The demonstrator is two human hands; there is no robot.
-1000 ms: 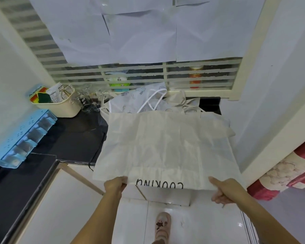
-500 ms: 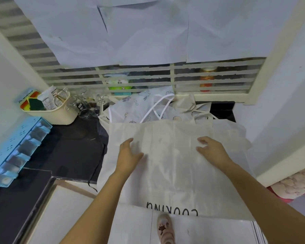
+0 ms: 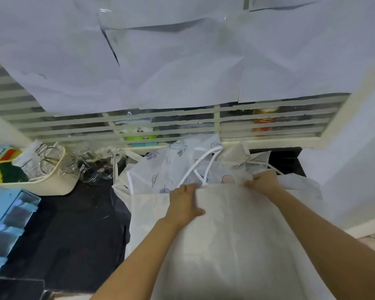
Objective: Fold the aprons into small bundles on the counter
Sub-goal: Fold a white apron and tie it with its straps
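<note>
Two hands meet at the far edge of the cream apron (image 3: 236, 234). It lies spread on the dark surface (image 3: 74, 224) and runs back toward the person past the bottom of the frame. The left hand (image 3: 185, 204) rests flat on the cloth, its fingers (image 3: 188, 188) straight and close together and the thumb splayed sideways. The right hand (image 3: 263, 182) has its fingers (image 3: 250, 184) curled at the same edge in what looks like a pinch, though blur softens them.

Just beyond both sets of fingers lies a printed apron (image 3: 171, 165), and its white straps (image 3: 204, 167) loop right up to that edge. A grip taken there could catch a strap or the printed cloth and drag it into the fold. With one hand pressing and the other pinching, the edge may also travel unevenly and leave a skewed crease. Glass jars (image 3: 87, 167) stand well to the left of the left fingers, probably out of the cloth's sweep.

The apron's near hem is cut off. Its own ties cannot be made out, nor how many layers lie under the palms, and the right fingertips are too blurred to tell what they hold.
</note>
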